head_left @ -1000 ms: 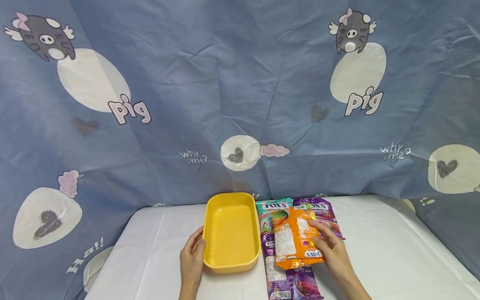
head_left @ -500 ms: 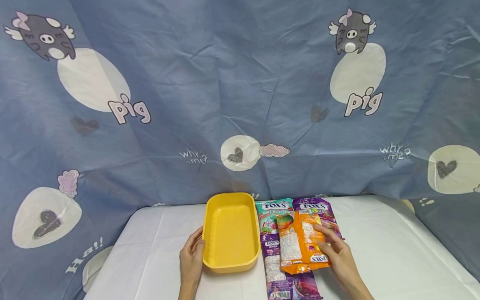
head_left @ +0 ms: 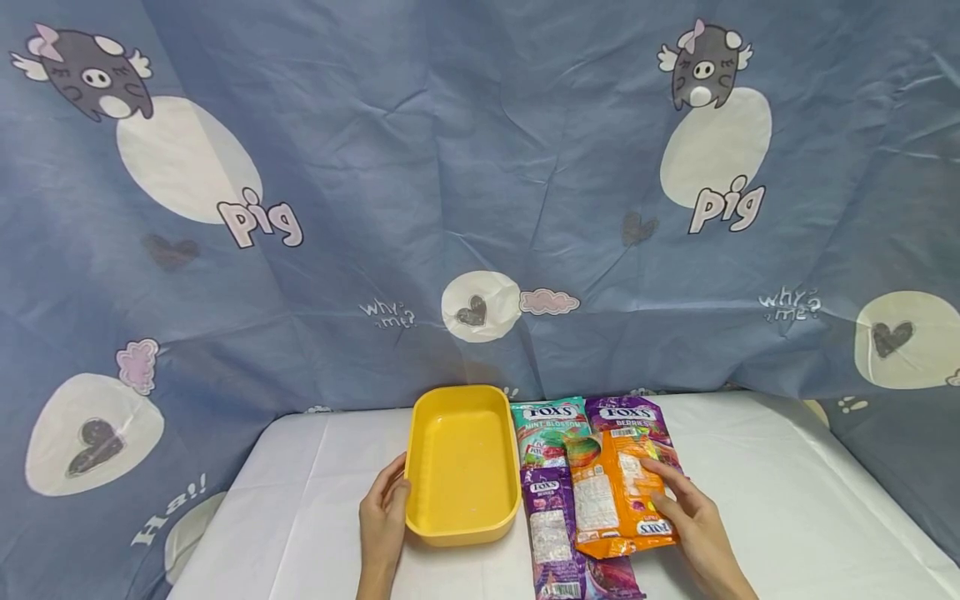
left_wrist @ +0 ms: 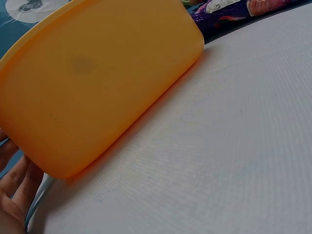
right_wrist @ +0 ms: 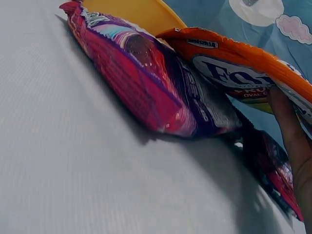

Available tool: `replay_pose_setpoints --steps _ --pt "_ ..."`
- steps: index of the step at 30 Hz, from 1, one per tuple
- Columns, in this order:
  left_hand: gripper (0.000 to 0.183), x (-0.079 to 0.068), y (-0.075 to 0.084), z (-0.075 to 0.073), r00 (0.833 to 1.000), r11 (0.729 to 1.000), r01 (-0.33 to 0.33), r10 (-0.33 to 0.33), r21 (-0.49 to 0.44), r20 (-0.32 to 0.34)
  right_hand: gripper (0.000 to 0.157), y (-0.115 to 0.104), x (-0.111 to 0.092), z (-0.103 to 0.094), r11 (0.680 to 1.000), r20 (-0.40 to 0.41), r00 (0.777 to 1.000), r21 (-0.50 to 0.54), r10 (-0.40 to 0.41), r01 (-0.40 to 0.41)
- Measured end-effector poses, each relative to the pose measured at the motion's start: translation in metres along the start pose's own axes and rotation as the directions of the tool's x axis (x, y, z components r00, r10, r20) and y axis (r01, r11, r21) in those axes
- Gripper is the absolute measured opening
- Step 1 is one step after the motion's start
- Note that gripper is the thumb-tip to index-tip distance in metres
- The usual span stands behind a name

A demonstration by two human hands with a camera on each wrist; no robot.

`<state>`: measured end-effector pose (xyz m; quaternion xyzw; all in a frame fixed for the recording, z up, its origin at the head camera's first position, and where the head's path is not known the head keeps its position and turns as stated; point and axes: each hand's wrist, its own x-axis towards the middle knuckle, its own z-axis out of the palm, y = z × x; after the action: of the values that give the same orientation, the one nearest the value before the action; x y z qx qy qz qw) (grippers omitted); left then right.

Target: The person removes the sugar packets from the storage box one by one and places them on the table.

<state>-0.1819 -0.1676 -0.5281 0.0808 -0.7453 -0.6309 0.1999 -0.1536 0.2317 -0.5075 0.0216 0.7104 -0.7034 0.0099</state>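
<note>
My left hand [head_left: 384,521] rests against the left outer wall of a yellow plastic tub [head_left: 463,467], its fingers [left_wrist: 19,178] touching the side in the left wrist view. On the other side, my right hand [head_left: 692,518] pinches the right edge of an orange Fox's candy bag [head_left: 618,496]. The right wrist view shows this bag raised above the others, with a finger under it. Beneath and around it lie a teal mint candy bag [head_left: 542,425], a purple berries bag [head_left: 637,412] at the back right, and another purple bag [head_left: 553,542] in front, each partly covered.
A white cloth [head_left: 772,500] covers the table. Right behind the tub and bags hangs a blue printed curtain [head_left: 360,208]. The bags lie close against the tub's right side.
My right hand has shifted the orange candy bag right and slightly toward me, showing more of the teal and front purple bags. The left hand and tub stay in place.
</note>
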Motion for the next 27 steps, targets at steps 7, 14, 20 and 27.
replay_pose_setpoints --steps 7,14,20,27 --pt "0.032 0.000 0.000 0.000 1.000 1.000 -0.007 0.007 0.008 -0.001 0.050 0.001 -0.003 -0.009 0.994 -0.043 0.995 -0.052 0.090 -0.092" --pt "0.032 -0.001 -0.001 0.000 1.000 1.000 -0.013 0.013 0.020 -0.004 0.051 0.003 -0.004 -0.017 0.992 -0.054 0.993 -0.071 0.105 -0.109" --pt "0.031 -0.001 -0.001 -0.002 1.000 1.000 -0.011 0.011 -0.006 -0.003 0.050 0.005 -0.006 -0.022 0.986 -0.071 0.990 -0.103 0.120 -0.127" --pt "0.032 -0.001 -0.001 -0.002 1.000 0.999 -0.006 0.007 -0.036 0.020 0.054 0.005 -0.012 -0.031 0.977 -0.055 0.988 -0.155 0.142 -0.149"
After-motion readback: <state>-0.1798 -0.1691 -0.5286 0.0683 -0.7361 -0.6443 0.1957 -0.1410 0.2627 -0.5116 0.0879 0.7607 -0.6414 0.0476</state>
